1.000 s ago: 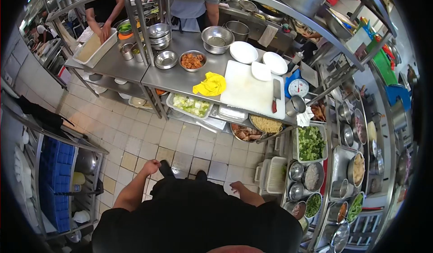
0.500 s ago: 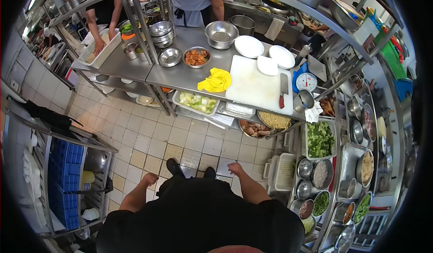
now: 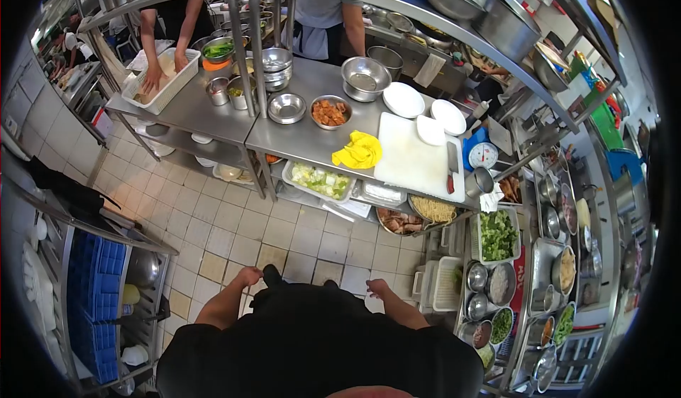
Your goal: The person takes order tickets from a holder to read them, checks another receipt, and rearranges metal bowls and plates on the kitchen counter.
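Note:
My left hand [image 3: 248,277] hangs over the tiled floor in front of my body, its fingers loosely curled with nothing in them. On the other side, my right hand [image 3: 378,286] also hangs over the floor, empty, with its fingers a little apart. Neither hand touches anything. Ahead is a steel counter [image 3: 298,137] bearing a white cutting board [image 3: 408,158]. A knife [image 3: 452,162] lies along the board's right side. Left of the board are a crumpled yellow cloth [image 3: 358,150] and a steel bowl of reddish-brown food pieces [image 3: 331,112].
White plates [image 3: 403,100] and a blue scale [image 3: 483,154] sit behind the board. Another person's hands [image 3: 167,75] are in a white basket [image 3: 162,81]. Food containers line a rack [image 3: 518,256] on the right; blue crates [image 3: 103,270] are on the left. Chopped cabbage [image 3: 319,180] sits under the counter.
The view has shifted, so the counter and its items sit farther right and slightly lower. My left hand has swung forward. My right hand is slightly lower in view.

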The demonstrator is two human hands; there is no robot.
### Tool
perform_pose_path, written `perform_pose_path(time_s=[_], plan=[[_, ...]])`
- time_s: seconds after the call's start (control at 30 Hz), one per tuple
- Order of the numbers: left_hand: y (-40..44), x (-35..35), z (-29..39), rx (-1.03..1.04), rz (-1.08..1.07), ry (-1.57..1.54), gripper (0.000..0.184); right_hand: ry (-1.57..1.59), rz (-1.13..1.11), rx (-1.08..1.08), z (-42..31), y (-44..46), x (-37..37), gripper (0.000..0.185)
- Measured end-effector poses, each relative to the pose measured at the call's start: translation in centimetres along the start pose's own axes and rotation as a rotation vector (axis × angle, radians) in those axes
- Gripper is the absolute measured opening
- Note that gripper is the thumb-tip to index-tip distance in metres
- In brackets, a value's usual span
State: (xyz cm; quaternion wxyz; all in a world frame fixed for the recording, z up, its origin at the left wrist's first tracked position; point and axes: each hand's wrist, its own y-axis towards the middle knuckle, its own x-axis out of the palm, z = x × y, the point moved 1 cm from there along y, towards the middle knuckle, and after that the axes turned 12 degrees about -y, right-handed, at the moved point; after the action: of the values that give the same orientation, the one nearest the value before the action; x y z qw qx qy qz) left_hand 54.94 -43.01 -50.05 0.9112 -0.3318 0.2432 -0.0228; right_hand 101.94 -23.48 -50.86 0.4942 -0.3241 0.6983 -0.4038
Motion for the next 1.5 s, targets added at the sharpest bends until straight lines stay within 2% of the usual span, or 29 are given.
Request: perform_pose_path(time_s=[0.03, 0.13, 0.17, 0.3, 0.37, 0.5, 0.6, 0.7, 0.73, 0.8, 0.9, 0.93, 0.97, 1.0, 1.07, 1.1, 1.13, 1.2, 1.23, 1.3, 1.33, 1.37, 1.4, 1.47, 1.5], plan=[[0.0, -1.0, -0.6, 0.035, -0.058, 0.088, 0.023, 0.019, 0.003, -0.026, -0.4, -0.1, 0.3, 0.036], [0.0, -4.2, -1.2, -0.133, -0.342, 0.444, 0.033, 0.107, 0.007, -0.032, -2.9, -1.8, 1.0, 0.034], [1.6, -4.2, -4.7, -0.074, -0.314, 0.492, 0.030, 0.147, 0.013, -0.021, -4.0, -2.8, 1.2, 0.033], [2.4, -7.9, -7.3, -0.042, -0.286, 0.452, 0.026, 0.275, 0.017, -0.011, -6.3, -2.4, 2.2, 0.036], [3.3, -9.5, -8.4, 0.059, -0.320, 0.565, 0.025, 0.288, 0.071, -0.025, -8.1, -3.9, 2.2, 0.034], [5.7, -12.0, -9.1, 0.250, -0.338, 0.774, 0.025, 0.292, 0.089, -0.010, -9.3, -4.8, 3.4, 0.042], [7.1, -13.2, -8.1, 0.413, -0.256, 0.881, 0.026, 0.263, 0.039, 0.024, -8.7, -4.2, 4.8, 0.042], [7.3, -13.0, -6.8, 0.082, -0.089, 0.296, 0.027, 0.121, -0.028, 0.097, -7.1, -3.8, 5.8, 0.043], [7.4, -12.6, -6.9, 0.148, -0.097, 0.329, 0.027, 0.048, -0.060, 0.147, -6.8, -3.6, 5.6, 0.043], [7.0, -11.7, -6.4, 0.282, -0.121, 0.407, 0.027, -0.031, -0.009, 0.078, -6.5, -2.9, 4.5, 0.042], [5.5, -10.5, -5.5, 0.077, -0.249, 0.347, 0.025, -0.076, 0.046, -0.053, -5.9, -2.7, 3.6, 0.046], [4.8, -9.8, -5.5, 0.022, -0.288, 0.340, 0.024, 0.035, 0.063, -0.032, -6.6, -3.7, 2.6, 0.038], [4.2, -9.3, -5.5, -0.053, -0.293, 0.301, 0.024, -0.275, 0.075, -0.287, -5.2, -1.1, 2.2, 0.032], [3.7, -8.8, -5.5, 0.007, -0.273, 0.363, 0.024, -0.590, 0.083, -0.546, -3.4, 1.5, 1.5, 0.030], [2.8, -8.0, -5.6, 0.123, -0.229, 0.485, 0.025, -0.415, 0.074, -0.490, -1.6, 2.4, -1.0, 0.028], [1.6, -7.9, -4.0, -0.082, -0.138, 0.191, 0.027, -0.322, 0.063, -0.396, -1.5, 1.2, -3.0, 0.029], [1.0, -7.1, -3.6, -0.093, -0.122, 0.193, 0.028, -0.228, 0.055, -0.301, -2.2, -1.4, -5.6, 0.030], [0.2, -6.2, -3.0, -0.111, -0.083, 0.203, 0.031, -1.117, 0.275, -0.749, -0.4, 0.1, -10.1, 0.032], [-0.6, -5.8, -0.7, -0.336, -0.004, -0.063, 0.031, -0.942, 0.300, -0.629, -0.7, -1.2, -12.0, 0.034], [0.4, -4.1, -1.9, -0.022, -0.108, 0.308, 0.032, -0.600, 0.330, -0.388, -2.7, -8.4, -15.9, 0.037], [0.4, -2.7, -2.2, 0.133, -0.163, 0.487, 0.032, -0.602, 0.263, -0.426, -3.0, -9.9, -17.0, 0.037], [0.0, -1.8, 0.7, -0.142, -0.250, 0.457, 0.031, -0.602, 0.193, -0.463, -3.2, -11.0, -17.8, 0.036], [1.0, -0.4, -0.1, -0.011, -0.274, 0.611, 0.031, -0.601, 0.122, -0.499, -2.7, -11.3, -18.2, 0.036], [-0.3, 1.0, 6.2, -0.371, -0.139, 0.103, 0.033, -0.737, 0.053, -0.532, -1.2, -8.7, -18.2, 0.033], [0.2, 2.2, 7.0, -0.267, -0.073, 0.099, 0.035, -0.800, 0.021, -0.551, -0.5, -6.9, -18.1, 0.032]])
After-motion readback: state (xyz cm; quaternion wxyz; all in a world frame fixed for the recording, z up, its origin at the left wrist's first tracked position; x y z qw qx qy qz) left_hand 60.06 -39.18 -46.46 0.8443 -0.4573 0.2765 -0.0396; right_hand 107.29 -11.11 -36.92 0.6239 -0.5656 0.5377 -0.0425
